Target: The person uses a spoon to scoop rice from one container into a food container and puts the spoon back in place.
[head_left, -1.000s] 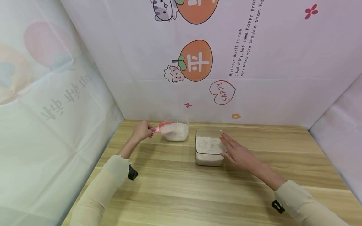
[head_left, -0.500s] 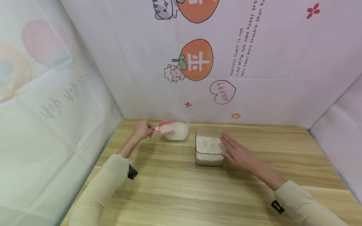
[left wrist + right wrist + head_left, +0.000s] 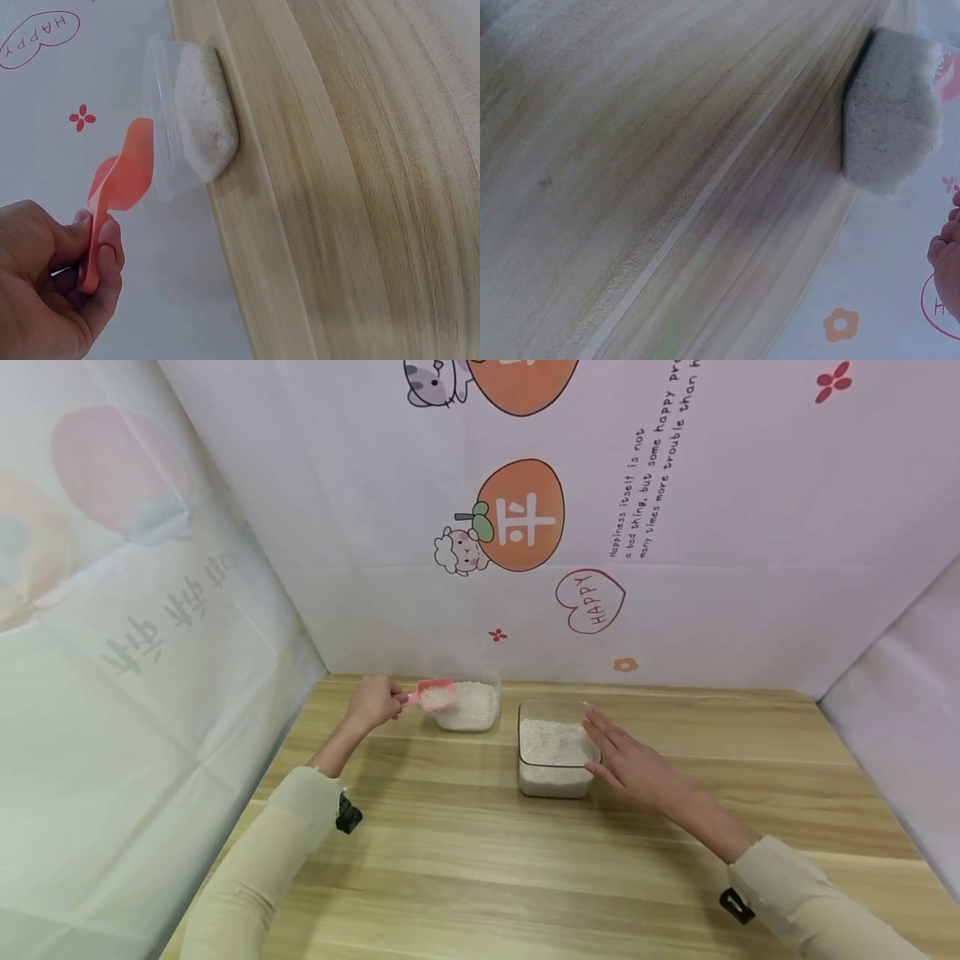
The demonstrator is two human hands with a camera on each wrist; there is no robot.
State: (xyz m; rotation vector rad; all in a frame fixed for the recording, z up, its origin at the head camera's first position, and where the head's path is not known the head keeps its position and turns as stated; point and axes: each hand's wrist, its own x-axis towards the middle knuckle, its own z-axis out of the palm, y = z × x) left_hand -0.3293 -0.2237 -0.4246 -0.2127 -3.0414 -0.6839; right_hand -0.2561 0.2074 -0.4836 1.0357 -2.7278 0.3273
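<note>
My left hand pinches the handle of a pink scoop between thumb and fingers. White grains that look like rice lie in the scoop. Its bowl is over the left rim of a small clear plastic tub of the same grains; in the left wrist view the scoop shows beside the tub's rim, apart from the grains. To the right stands a larger clear square container with a dark rim, partly filled with similar grains. My right hand rests with straight fingers against that container's right side.
Both containers stand on a wood-grain table, near its back edge. Behind it hangs a printed white sheet, and white sheets also close the left and right sides.
The scoop has lifted a little out of the small tub's grains and shifted slightly left, levelling with grains in it. My right hand stays at the larger container.
</note>
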